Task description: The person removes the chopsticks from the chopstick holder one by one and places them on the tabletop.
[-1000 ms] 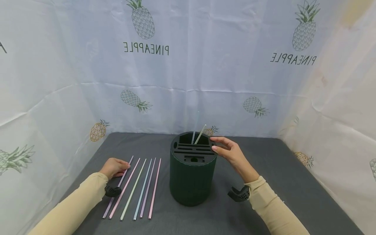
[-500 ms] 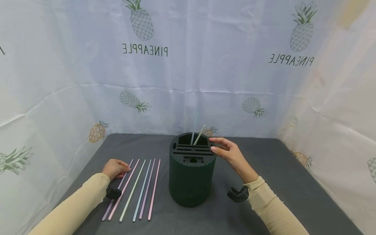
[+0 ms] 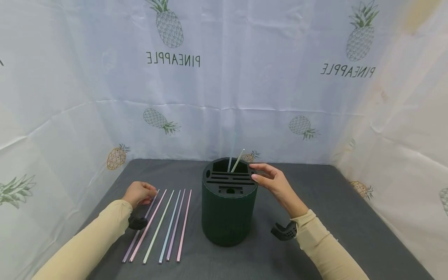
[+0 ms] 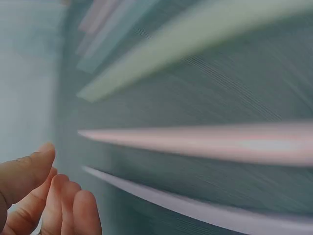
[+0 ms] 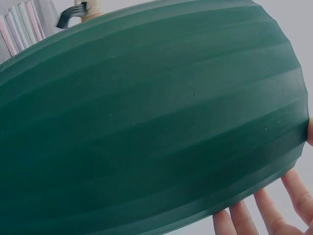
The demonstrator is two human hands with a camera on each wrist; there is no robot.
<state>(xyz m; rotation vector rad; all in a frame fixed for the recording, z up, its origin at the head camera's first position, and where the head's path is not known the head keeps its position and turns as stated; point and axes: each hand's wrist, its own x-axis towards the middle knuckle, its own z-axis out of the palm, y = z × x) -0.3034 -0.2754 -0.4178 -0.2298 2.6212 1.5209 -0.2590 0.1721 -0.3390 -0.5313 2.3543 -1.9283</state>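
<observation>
My left hand [image 3: 141, 192] hovers over the far end of the leftmost purple chopstick [image 3: 130, 249]. In the left wrist view, thumb and loosely bent fingers hold nothing, and that purple chopstick lies just apart from them. Beside it are a pink chopstick [image 3: 144, 233], a green [image 3: 157, 229], a blue [image 3: 170, 225], a second purple and a second pink chopstick [image 3: 184, 225]. My right hand [image 3: 274, 184] rests on the right rim of a dark green knife block [image 3: 227, 217]. In the right wrist view, its fairly straight fingers touch the ribbed wall [image 5: 171, 122].
A blue and a green chopstick [image 3: 238, 161] stand leaning in the block's rear opening. The block's black top [image 3: 231, 181] has slots. A dark grey cloth [image 3: 301, 241] covers the table. White curtains with pineapple prints [image 3: 266, 77] enclose the back and sides.
My left hand has lifted slightly away from the leftmost purple chopstick, which its fingertips were pinching. The right hand stays at the block's rim.
</observation>
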